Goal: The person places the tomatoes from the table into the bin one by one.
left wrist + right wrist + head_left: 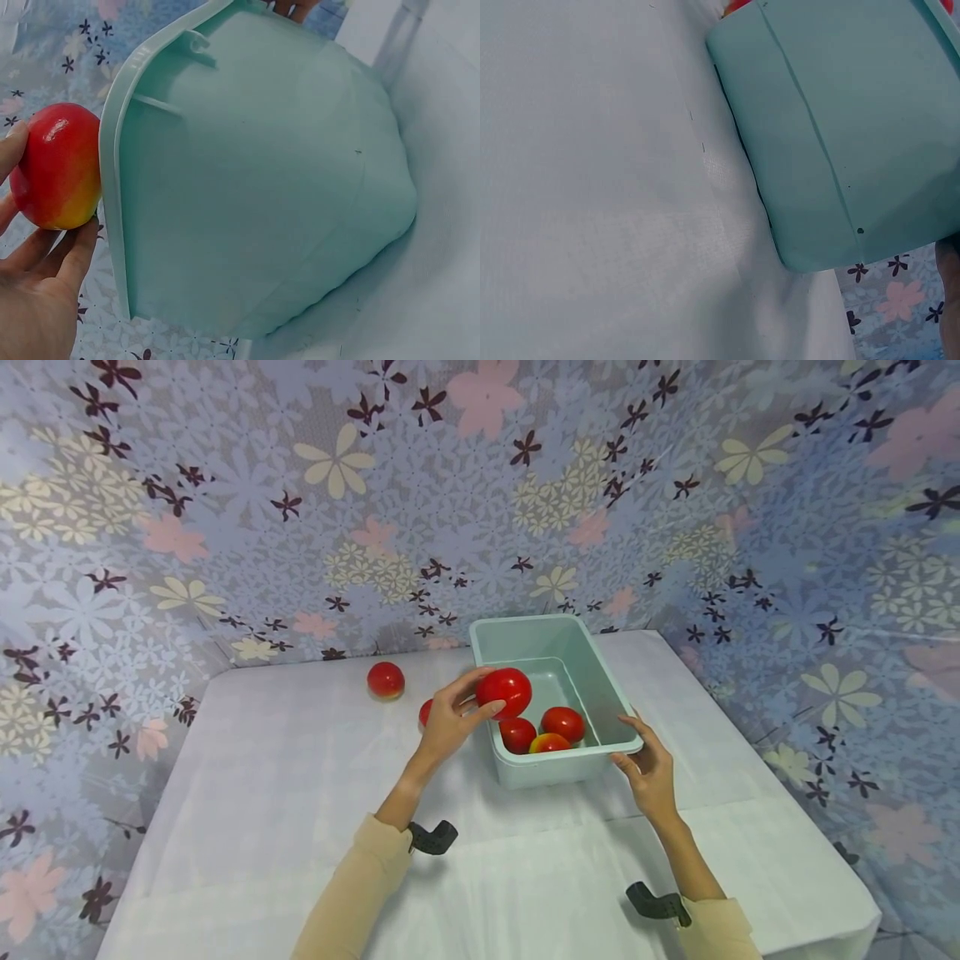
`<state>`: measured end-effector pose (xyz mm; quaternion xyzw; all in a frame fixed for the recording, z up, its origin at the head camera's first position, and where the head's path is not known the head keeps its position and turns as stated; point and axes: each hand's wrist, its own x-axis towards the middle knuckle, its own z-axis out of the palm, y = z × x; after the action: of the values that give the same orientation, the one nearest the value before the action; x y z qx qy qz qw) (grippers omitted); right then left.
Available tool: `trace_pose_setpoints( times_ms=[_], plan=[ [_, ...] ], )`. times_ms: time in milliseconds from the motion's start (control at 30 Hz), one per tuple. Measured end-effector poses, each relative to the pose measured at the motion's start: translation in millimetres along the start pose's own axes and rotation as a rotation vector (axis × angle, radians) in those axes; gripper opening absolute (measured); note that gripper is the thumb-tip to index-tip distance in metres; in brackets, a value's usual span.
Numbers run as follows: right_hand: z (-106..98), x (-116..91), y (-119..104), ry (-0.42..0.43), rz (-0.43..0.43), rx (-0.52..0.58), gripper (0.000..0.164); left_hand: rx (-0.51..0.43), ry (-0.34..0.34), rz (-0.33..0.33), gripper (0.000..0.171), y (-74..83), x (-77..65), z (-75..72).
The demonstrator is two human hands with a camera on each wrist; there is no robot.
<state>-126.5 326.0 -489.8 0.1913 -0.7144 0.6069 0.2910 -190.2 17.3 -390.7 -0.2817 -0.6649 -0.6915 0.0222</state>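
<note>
Fingers of the left hand (452, 722) curl partway, spread round a red fruit (506, 692); it sits at their two o'clock, by the left rim of a pale green bin (555, 772), whose inside lies at three o'clock from it; whether fruit and rim touch, I cannot tell; its long axis, faintly marked, runs roughly nine to three in the head view; the left hand is nearer, while the right hand (651, 774) grips the bin's corner at four o'clock; the fruit is glossy, egg-shaped, yellowing toward one end; three similar fruits (564, 724) rest inside; two loose fruits (386, 680) lie on the white surface (247, 793), at nine and ten o'clock from the left hand.
</note>
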Motion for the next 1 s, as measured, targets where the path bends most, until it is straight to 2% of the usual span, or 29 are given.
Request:
trace_pose_setpoints(
  times_ms=[533, 767, 1000],
  plan=[
    [-1.4, -0.9, -1.6, 0.001, 0.021, 0.015, 0.053, 0.028, -0.053, -0.004, 0.050, 0.4, 5.7, 6.8],
    [-0.5, 0.5, -1.9, 0.000, 0.020, 0.019, 0.053, 0.042, -0.061, -0.015, 0.051, -32.6, 10.0, 6.6],
    [0.6, 0.9, -2.7, 0.000, 0.009, 0.020, 0.053, 0.056, -0.105, -0.047, 0.051, 1.1, 4.0, 7.1]
  ],
)
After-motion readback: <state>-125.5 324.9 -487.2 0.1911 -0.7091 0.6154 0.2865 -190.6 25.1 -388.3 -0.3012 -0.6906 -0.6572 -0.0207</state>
